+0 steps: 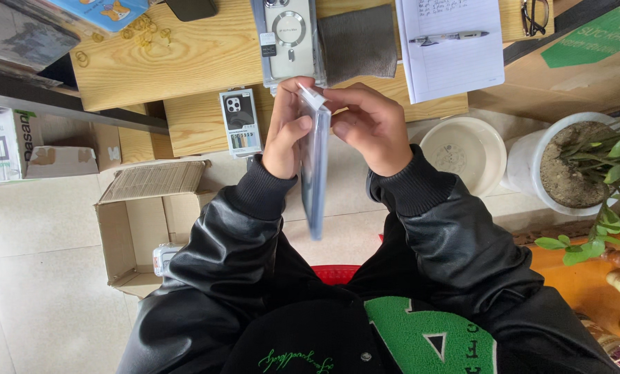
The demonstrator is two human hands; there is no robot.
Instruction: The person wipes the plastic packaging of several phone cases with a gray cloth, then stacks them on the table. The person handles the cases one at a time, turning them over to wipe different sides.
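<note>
- Above the wooden bench (pixel 185 55), head view: left hand (pixel 285 135) and right hand (pixel 369 128) hold a slim clear phone-case package (pixel 315 166) edge-up, fingers (pixel 337 93) pinched together on its white top flap.
- Judged: steady the package's sides while working the flap gently.

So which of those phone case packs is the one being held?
The bluish pack, seen edge-on, pinched at its top by the left hand and right hand. The clear-cased pack and small boxed pack lie flat on the wooden table.

Glasses (pixel 536 15) and dark phone (pixel 190 8) cut off.
</note>
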